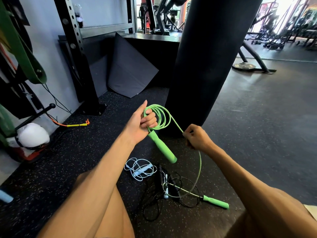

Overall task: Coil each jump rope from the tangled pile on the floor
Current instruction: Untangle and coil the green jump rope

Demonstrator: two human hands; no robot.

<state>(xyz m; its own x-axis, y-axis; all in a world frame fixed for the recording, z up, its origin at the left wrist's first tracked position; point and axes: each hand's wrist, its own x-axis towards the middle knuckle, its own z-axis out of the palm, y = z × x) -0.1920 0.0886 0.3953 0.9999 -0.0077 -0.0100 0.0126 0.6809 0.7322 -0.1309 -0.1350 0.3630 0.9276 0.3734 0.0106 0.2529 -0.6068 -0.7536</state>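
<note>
The green jump rope (160,127) has one bright handle (216,202) lying on the speckled floor (85,152), apparently across a tangle of black rope (160,175) and pale-blue rope (139,170), its thin cord arcing up through the pinching right hand (197,137) to loops gripped with the other handle (164,149) in the left hand (140,124), before a black punching bag (205,57).

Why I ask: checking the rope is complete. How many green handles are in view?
2. One green handle hangs just below the left hand, which grips the coils; the other lies on the floor, right of the tangled pile. None seems hidden.
</note>
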